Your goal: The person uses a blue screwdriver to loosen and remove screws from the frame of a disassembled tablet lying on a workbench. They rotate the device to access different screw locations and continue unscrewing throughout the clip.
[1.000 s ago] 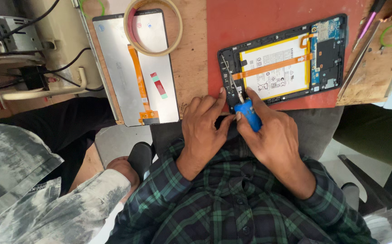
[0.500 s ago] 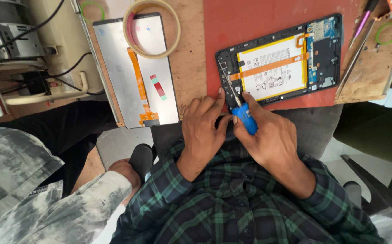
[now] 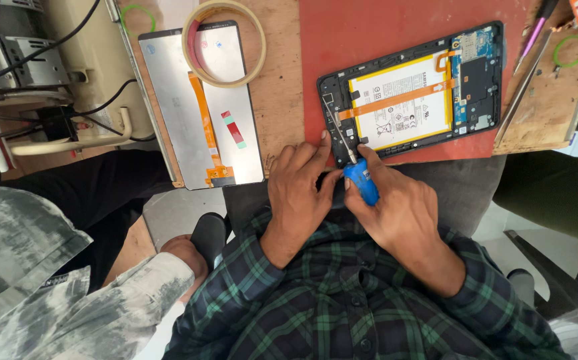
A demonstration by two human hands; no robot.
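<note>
An opened tablet (image 3: 412,93) lies back-up on a red mat (image 3: 395,33), showing its white battery, orange ribbon cable and blue circuit board. My right hand (image 3: 395,207) grips a blue-handled screwdriver (image 3: 361,180) whose metal tip rests on the tablet's left frame edge. My left hand (image 3: 299,183) rests beside it, fingers on the tablet's lower left corner and thumb against the screwdriver handle. Both sleeves are dark green plaid.
A detached screen panel (image 3: 199,107) with an orange ribbon lies left on the wooden bench, a tape roll (image 3: 224,43) on top of it. Tweezers and a purple tool (image 3: 532,40) lie right. Another person's patterned sleeve (image 3: 49,280) is at lower left. Cables and equipment (image 3: 22,73) sit far left.
The view has shifted slightly, so the tablet sits a little lower in frame. My hands stay at the tablet's lower left corner with the screwdriver.
</note>
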